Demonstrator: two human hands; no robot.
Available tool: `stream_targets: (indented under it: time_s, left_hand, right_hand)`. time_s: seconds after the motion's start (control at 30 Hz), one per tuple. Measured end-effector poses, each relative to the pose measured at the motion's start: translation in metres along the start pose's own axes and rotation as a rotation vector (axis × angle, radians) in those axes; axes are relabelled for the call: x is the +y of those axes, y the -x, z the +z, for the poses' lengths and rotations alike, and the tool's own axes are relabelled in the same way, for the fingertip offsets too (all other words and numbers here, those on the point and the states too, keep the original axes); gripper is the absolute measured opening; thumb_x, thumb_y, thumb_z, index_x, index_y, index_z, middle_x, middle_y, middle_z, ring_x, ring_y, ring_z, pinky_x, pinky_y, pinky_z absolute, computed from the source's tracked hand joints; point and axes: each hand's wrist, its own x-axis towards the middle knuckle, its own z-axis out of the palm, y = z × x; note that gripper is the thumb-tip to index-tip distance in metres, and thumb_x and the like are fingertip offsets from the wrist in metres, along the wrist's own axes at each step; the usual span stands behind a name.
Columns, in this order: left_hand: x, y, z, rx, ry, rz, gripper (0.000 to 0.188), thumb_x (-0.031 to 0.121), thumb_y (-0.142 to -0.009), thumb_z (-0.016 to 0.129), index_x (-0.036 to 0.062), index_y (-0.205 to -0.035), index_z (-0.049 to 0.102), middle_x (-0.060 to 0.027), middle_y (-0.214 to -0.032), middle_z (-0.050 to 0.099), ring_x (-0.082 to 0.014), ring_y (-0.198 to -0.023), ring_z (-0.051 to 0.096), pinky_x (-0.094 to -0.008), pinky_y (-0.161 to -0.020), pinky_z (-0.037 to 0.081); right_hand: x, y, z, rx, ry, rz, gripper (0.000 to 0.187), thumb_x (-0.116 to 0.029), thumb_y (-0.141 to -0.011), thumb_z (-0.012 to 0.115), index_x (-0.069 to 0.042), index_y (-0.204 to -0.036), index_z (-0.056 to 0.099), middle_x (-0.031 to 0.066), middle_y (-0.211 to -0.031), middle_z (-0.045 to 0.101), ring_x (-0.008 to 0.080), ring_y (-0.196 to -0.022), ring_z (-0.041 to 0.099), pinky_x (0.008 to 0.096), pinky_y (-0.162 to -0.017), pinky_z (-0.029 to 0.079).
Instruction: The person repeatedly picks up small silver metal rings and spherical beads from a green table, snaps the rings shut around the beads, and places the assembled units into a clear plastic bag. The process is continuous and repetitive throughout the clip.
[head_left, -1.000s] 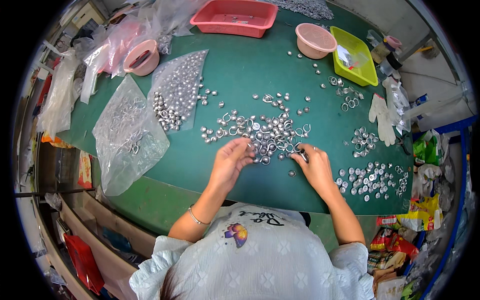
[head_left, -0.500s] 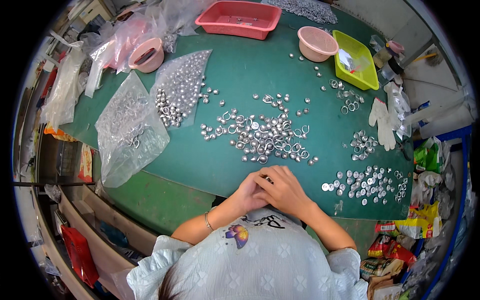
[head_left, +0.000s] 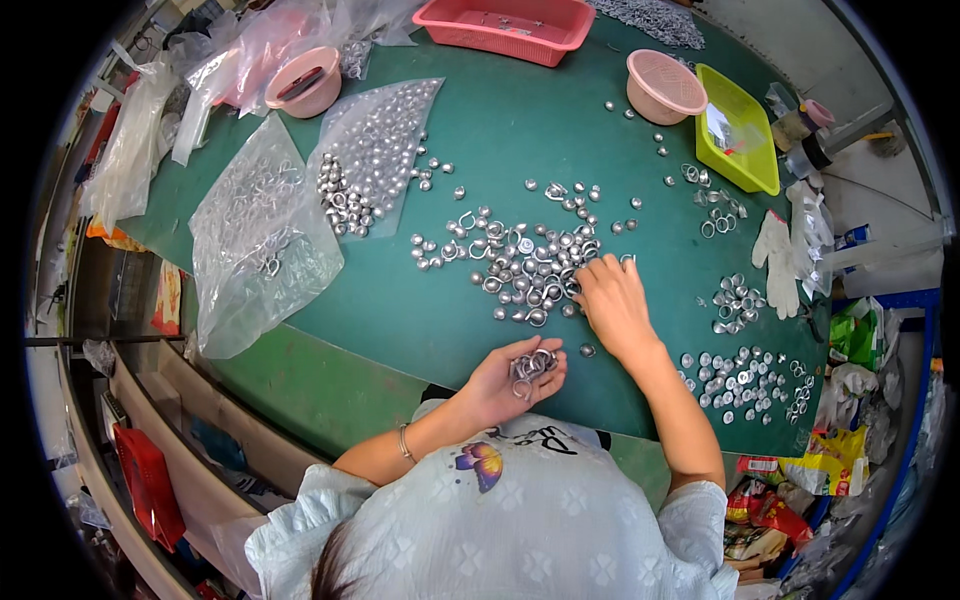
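My left hand (head_left: 505, 383) is cupped palm up near the table's front edge, with several silvery metal rings (head_left: 533, 368) resting in it. My right hand (head_left: 614, 303) reaches down onto the right side of the main pile of round metal pieces and rings (head_left: 527, 265). Its fingers curl at the pile and hide what is under them. One round metal piece (head_left: 587, 350) lies alone between my two hands. A clear bag of metal balls (head_left: 385, 130) and a clear bag of small open metal rings (head_left: 255, 200) lie left of the pile.
On the right lie a group of flat round metal pieces (head_left: 740, 382), more rings (head_left: 737, 303) and a white glove (head_left: 775, 262). Farther back stand a red basket (head_left: 505, 40), a pink bowl (head_left: 665, 90), a yellow-green basket (head_left: 735, 165) and another pink bowl (head_left: 318, 98).
My hands were together at the table edge and have parted. The left has turned palm up, showing rings in it; the right has moved forward and right onto the pile.
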Motion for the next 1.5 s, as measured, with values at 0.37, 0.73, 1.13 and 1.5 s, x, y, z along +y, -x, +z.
stream_targets:
  time_s: [0.37,0.73,1.13,1.5]
  left_hand:
    - [0.002,-0.001,0.014,-0.195,-0.063,0.111,0.041,0.021,-0.095,0.039,-0.0044,-0.126,0.042,-0.0203,-0.134,0.041,-0.0323,-0.129,0.035,-0.0453,-0.108,0.028]
    - [0.0,-0.009,0.023,-0.201,-0.147,0.157,0.044,0.025,-0.096,0.035,0.0004,-0.132,0.038,-0.0178,-0.136,0.04,-0.0286,-0.127,0.038,-0.0439,-0.107,0.029]
    - [0.002,-0.024,0.024,-0.191,-0.082,0.211,0.038,0.028,-0.095,0.042,0.001,-0.121,0.048,-0.0157,-0.109,0.057,-0.028,-0.107,0.054,-0.0459,-0.099,0.04]
    - [0.032,0.046,0.007,0.007,0.11,0.333,0.021,0.025,-0.09,0.055,0.0049,-0.092,0.053,-0.0088,-0.082,0.051,-0.0143,-0.065,0.048,-0.0188,-0.037,0.03]
  right_hand:
    - [0.021,0.012,-0.016,-0.005,-0.601,0.294,0.01,-0.009,-0.083,0.058,0.001,-0.081,0.055,0.0056,-0.073,0.05,0.0181,-0.071,0.048,0.0294,-0.07,0.037]
    - [0.01,0.029,-0.024,-0.006,-1.905,0.592,0.02,-0.014,-0.095,0.044,0.002,-0.102,0.053,0.0079,-0.093,0.059,0.0149,-0.083,0.056,0.0287,-0.074,0.045]
    - [-0.034,0.033,-0.048,0.252,-0.691,0.048,0.021,0.005,-0.071,0.065,0.001,-0.091,0.06,0.0123,-0.089,0.058,0.0282,-0.082,0.055,0.0331,-0.072,0.044]
    - [-0.036,0.046,-0.023,0.258,-0.852,0.388,0.006,0.002,-0.085,0.053,0.004,-0.088,0.059,0.007,-0.086,0.057,0.0136,-0.078,0.053,0.0237,-0.071,0.042]
